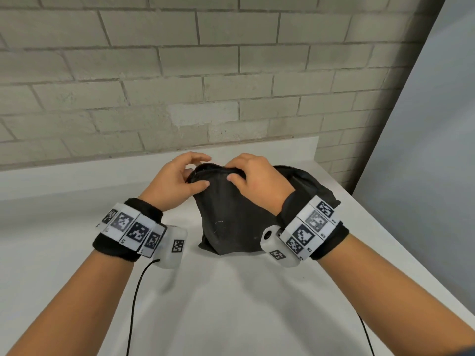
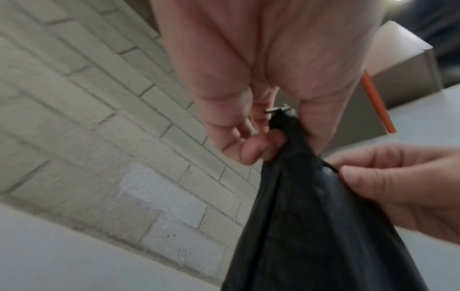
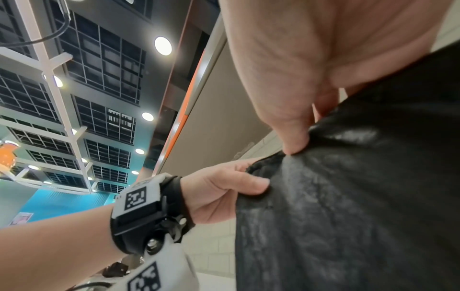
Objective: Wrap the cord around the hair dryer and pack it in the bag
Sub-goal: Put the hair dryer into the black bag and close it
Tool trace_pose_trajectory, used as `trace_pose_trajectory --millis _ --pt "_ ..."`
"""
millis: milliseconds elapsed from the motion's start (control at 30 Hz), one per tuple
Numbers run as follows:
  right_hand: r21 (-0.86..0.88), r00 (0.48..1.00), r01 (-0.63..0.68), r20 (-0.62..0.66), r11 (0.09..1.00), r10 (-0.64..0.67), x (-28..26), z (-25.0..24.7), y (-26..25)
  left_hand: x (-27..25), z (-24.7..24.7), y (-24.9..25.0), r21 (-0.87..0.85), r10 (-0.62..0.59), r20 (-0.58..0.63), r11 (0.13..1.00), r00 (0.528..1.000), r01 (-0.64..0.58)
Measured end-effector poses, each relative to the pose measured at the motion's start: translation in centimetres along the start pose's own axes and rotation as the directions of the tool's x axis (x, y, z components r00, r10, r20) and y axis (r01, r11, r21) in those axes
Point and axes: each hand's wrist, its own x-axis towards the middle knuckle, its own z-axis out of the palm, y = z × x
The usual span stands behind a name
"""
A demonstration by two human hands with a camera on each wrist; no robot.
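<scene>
both hands hold the top of the black bag

a black bag point(image 1: 231, 217) stands on the white table point(image 1: 231, 304), close to the brick wall point(image 1: 180, 73). it looks full and its top edge points up. the hair dryer and its cord are not visible in any view, so i cannot tell if they are inside.

the left hand point(image 1: 177, 181) is at the left end of the top edge. in the left wrist view the fingers point(image 2: 251, 149) and thumb pinch the gathered cloth there, and a small metal zipper pull point(image 2: 277, 110) sticks out just above the pinch. the right hand point(image 1: 254, 181) is at the middle of the top edge. its fingers curl over the edge and its thumb point(image 1: 235, 179) presses the front cloth, so it grips the bag too. the two hands are near each other but do not touch.

both wrists carry black bands with white marker tiles point(image 1: 133, 228), and a thin black cable point(image 1: 135, 299) hangs from the left one over the table. a grey panel point(image 1: 437, 150) stands on the right side.
</scene>
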Motion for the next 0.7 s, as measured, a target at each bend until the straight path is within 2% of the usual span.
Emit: trace_pose_trajectory --millis 33,100,200,267,367,467,567,700 --pt "0.007 1.000 -0.008 -0.003 1.000 0.008 -0.1 0.0 0.0 -0.3 -0.1 -0.3 -0.084 -0.046 -0.045 0.996 0.998 0.042" --pt "0.013 1.000 -0.012 -0.003 1.000 0.012 -0.1 0.1 -0.1 -0.7 0.2 -0.6 -0.151 -0.064 -0.189 0.988 0.980 0.035" --pt "0.093 0.999 0.032 -0.001 0.995 -0.032 -0.2 0.8 -1.1 -1.3 1.5 -0.6 -0.024 0.038 -0.331 0.999 0.943 -0.049" --pt "0.102 0.996 0.082 -0.042 0.991 -0.078 -0.3 1.6 -1.7 -1.6 2.3 -0.4 0.058 0.101 -0.345 0.995 0.933 -0.086" --pt "0.005 0.994 0.068 -0.082 0.998 -0.067 -0.3 2.2 -2.0 -1.7 3.0 -0.2 0.049 0.089 -0.356 0.996 0.930 -0.076" --pt "0.026 0.985 0.087 -0.152 0.996 -0.082 0.0 2.4 -1.8 -2.2 2.9 -0.3 -0.127 0.003 -0.334 0.991 0.943 -0.049" --pt "0.050 0.981 0.099 -0.175 0.994 -0.089 0.0 2.7 -1.5 -2.8 2.7 -0.4 -0.309 -0.044 -0.287 0.950 0.957 -0.049" --pt "0.064 0.980 0.140 -0.155 0.988 -0.129 -0.4 2.9 -2.0 -2.7 3.2 -0.5 -0.270 -0.061 -0.371 0.962 0.926 -0.045"
